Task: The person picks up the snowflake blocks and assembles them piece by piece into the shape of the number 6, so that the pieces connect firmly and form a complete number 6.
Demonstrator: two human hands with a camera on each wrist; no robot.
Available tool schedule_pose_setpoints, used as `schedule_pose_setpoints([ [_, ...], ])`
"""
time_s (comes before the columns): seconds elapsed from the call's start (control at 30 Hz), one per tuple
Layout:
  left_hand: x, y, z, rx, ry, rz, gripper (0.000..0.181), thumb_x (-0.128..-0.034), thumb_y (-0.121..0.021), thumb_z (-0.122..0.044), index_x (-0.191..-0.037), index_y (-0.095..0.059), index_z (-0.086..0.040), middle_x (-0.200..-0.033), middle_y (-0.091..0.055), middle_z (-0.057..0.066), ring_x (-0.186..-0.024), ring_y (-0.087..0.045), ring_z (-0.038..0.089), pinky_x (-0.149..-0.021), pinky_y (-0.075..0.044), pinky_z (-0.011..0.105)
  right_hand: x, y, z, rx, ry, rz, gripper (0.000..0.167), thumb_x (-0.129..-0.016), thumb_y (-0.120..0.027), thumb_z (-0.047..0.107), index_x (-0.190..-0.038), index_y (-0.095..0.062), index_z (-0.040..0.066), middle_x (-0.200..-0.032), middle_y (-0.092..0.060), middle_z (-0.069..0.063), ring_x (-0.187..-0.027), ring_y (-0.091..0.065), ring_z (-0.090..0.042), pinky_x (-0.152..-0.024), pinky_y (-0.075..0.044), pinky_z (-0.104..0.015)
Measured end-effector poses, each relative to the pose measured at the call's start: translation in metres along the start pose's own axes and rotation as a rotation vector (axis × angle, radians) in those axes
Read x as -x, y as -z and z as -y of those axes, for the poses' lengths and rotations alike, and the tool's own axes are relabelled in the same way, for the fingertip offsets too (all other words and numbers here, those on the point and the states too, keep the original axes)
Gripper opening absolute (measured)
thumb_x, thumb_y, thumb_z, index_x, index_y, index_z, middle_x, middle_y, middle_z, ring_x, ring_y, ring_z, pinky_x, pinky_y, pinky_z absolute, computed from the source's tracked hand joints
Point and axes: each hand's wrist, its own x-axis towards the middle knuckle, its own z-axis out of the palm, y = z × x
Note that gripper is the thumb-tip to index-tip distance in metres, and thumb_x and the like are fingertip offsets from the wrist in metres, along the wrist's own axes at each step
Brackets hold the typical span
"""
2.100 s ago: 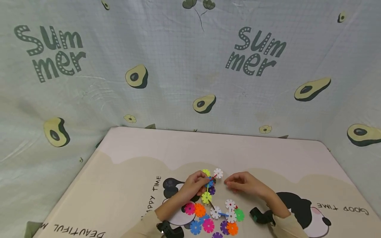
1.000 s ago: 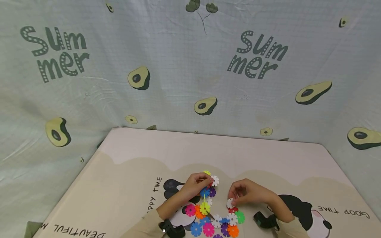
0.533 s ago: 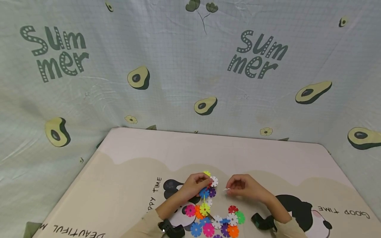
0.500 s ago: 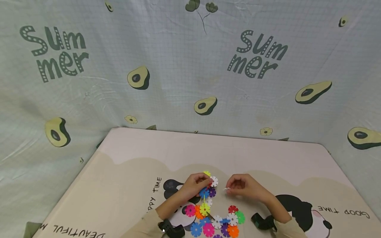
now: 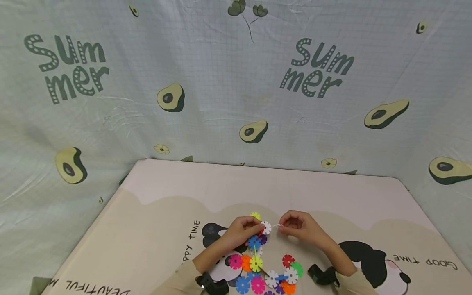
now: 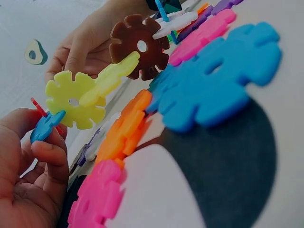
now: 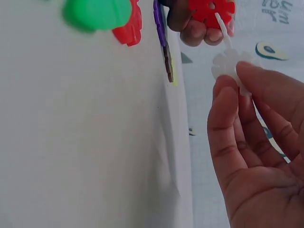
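My left hand (image 5: 237, 235) grips a chain of slotted plastic snowflake discs near its far end. In the left wrist view its fingertips hold a blue snowflake disc (image 6: 47, 126) with a red one through it; yellow (image 6: 71, 102) and brown (image 6: 135, 45) discs are joined beyond. My right hand (image 5: 304, 229) pinches a loose white snowflake disc (image 7: 225, 64) between thumb and fingers. That disc meets the chain's end white disc (image 5: 266, 228), seen edge-on in the right wrist view beside a red disc (image 7: 211, 7). Whether their slots interlock, I cannot tell.
Loose discs lie on the printed table mat (image 5: 155, 246) near the person: pink (image 5: 235, 261), orange (image 5: 246, 262), blue (image 5: 242, 284), red (image 5: 288, 260) and green (image 5: 296, 268). A printed curtain (image 5: 206, 61) stands behind the table.
My right hand has picked up a white disc from beside the red and green ones and brought it up and left to the chain's end. My left hand keeps its grip on the chain.
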Motion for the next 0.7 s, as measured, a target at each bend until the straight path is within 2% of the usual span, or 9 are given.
schedule_pose_setpoints([
  [0.17,0.001,0.000,-0.001,0.004,0.001,0.008,0.025,-0.0972,-0.061,-0.021,-0.105,-0.068,0.002,-0.085,-0.066,0.002,-0.064,-0.051,0.010,-0.055,-0.043,0.016,-0.001,-0.002,0.001,-0.005,-0.007,-0.011,0.007,-0.090,-0.067,0.002,-0.097,-0.065,0.000,-0.086,-0.064,-0.015,-0.068,-0.060,-0.014,-0.062,-0.054,-0.025],
  [0.33,0.001,-0.001,-0.002,0.001,-0.008,0.008,0.024,-0.0973,-0.061,-0.020,-0.104,-0.068,0.002,-0.084,-0.065,0.002,-0.066,-0.051,0.010,-0.059,-0.044,0.016,-0.002,-0.005,0.000,-0.012,0.021,-0.002,0.006,-0.090,-0.067,0.001,-0.096,-0.066,0.002,-0.085,-0.065,-0.013,-0.068,-0.059,-0.013,-0.061,-0.053,-0.025],
  [0.57,0.001,0.000,-0.002,0.000,-0.010,0.030,0.024,-0.0969,-0.061,-0.019,-0.101,-0.068,0.004,-0.070,-0.056,-0.003,-0.059,-0.044,0.010,-0.052,-0.039,0.017,-0.006,-0.009,0.002,0.010,0.113,-0.054,0.009,-0.084,-0.071,-0.003,-0.090,-0.069,0.003,-0.082,-0.066,-0.012,-0.064,-0.060,-0.011,-0.056,-0.052,-0.025],
  [0.7,0.001,0.001,-0.001,0.010,-0.022,0.023,0.023,-0.0964,-0.062,-0.017,-0.099,-0.068,0.005,-0.070,-0.057,-0.002,-0.060,-0.045,0.008,-0.056,-0.039,0.017,-0.008,-0.014,0.002,0.068,0.175,-0.096,0.012,-0.081,-0.074,-0.006,-0.087,-0.071,0.004,-0.079,-0.067,-0.011,-0.063,-0.060,-0.011,-0.055,-0.052,-0.024],
])
